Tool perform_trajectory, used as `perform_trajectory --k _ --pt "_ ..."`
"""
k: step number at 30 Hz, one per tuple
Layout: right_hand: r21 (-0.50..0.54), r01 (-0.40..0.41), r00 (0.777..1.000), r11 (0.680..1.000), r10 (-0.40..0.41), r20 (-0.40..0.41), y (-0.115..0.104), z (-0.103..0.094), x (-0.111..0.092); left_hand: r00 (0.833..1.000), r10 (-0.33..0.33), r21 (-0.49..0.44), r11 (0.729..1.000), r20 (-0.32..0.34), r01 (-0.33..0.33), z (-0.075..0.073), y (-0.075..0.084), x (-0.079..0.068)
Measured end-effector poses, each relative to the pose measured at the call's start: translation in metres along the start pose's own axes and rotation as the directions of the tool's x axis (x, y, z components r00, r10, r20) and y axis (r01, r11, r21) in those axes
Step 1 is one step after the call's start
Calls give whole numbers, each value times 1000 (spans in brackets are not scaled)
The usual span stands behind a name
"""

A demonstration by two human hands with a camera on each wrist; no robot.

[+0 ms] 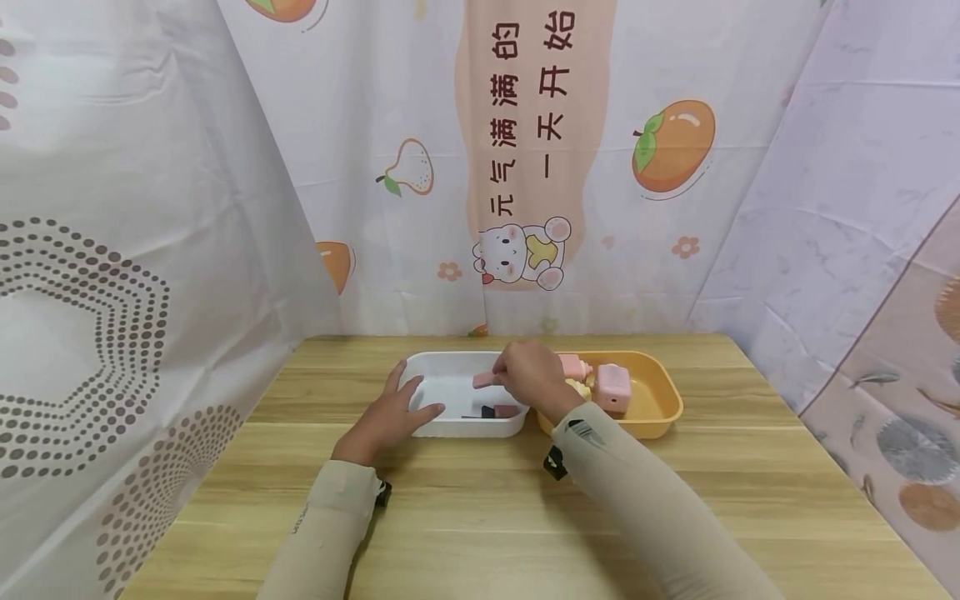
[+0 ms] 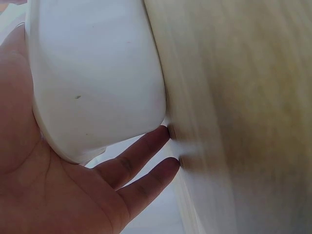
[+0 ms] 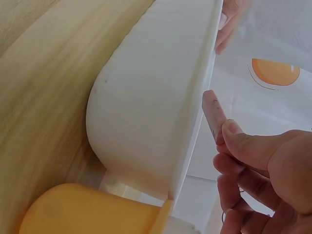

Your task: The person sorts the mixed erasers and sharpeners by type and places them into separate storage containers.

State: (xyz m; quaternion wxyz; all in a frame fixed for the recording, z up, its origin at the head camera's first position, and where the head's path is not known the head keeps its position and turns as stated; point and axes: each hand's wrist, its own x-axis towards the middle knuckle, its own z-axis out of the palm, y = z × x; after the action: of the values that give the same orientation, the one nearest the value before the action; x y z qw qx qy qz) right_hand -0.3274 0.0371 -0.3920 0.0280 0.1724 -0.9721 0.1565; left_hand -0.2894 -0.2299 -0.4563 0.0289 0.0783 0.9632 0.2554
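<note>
In the head view, my right hand (image 1: 531,377) is over the right end of a white tray (image 1: 468,428). Its thumb and fingers pinch a small flat pink block (image 3: 213,117), which the right wrist view shows jutting out beyond the thumb tip. My left hand (image 1: 390,414) lies at the tray's left end with its fingers spread. The left wrist view has the tray's outer wall beside the palm, two straight fingers reaching past its end. Inside the tray lies a pink piece (image 1: 507,412) with a black part and a thin dark strip at its left.
A yellow tray (image 1: 666,404) stands against the white tray's right side, partly behind my right wrist. It holds a pink cube-shaped piece (image 1: 613,388), a pink bottle-like piece (image 1: 573,367) and pale yellow pieces (image 1: 579,388). A printed curtain (image 1: 420,250) hangs behind the wooden table (image 1: 465,517).
</note>
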Motion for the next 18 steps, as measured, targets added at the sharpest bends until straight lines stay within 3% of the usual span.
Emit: perform_trajectory --k 18 --pt "34 36 999 999 -35 -5 2 5 -2 1000 -21 -4 1000 2 21 -1 1 0"
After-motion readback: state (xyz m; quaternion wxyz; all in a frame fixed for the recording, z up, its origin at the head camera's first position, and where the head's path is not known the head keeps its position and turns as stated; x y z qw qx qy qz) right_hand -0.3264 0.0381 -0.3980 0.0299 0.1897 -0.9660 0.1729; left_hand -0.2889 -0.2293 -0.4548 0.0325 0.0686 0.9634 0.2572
